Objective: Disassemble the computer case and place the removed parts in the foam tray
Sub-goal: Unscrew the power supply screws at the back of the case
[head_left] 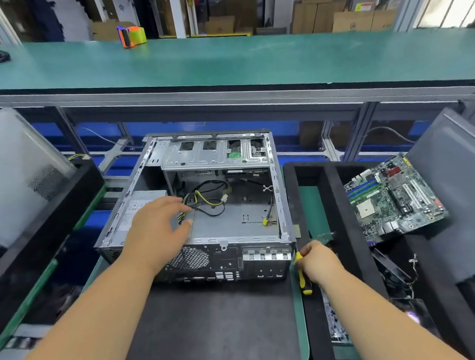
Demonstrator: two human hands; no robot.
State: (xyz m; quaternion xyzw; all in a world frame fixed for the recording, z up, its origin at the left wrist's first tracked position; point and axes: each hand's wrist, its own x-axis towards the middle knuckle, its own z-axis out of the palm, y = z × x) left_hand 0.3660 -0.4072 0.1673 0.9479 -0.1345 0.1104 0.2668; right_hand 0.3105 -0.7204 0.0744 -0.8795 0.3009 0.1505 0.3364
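An open grey computer case (228, 241) lies on a dark mat, its inside showing a drive cage, a power supply (139, 203) at the left and loose black and yellow cables (207, 199). My left hand (159, 227) reaches into the case over the power supply, fingers relaxed and spread toward the cables. To the right stands the black foam tray (335, 199). A green motherboard (393, 198) lies in it. My right hand (318, 260) grips a yellow-handled screwdriver (303, 278) at the tray's left wall.
A grey case side panel (466, 194) leans over the tray's right side. Another black tray with a translucent panel (7, 174) stands at the left. A green-topped shelf (218, 61) with an orange tape dispenser (131, 35) runs across above the bench. A fan and wires (398, 274) lie in the tray.
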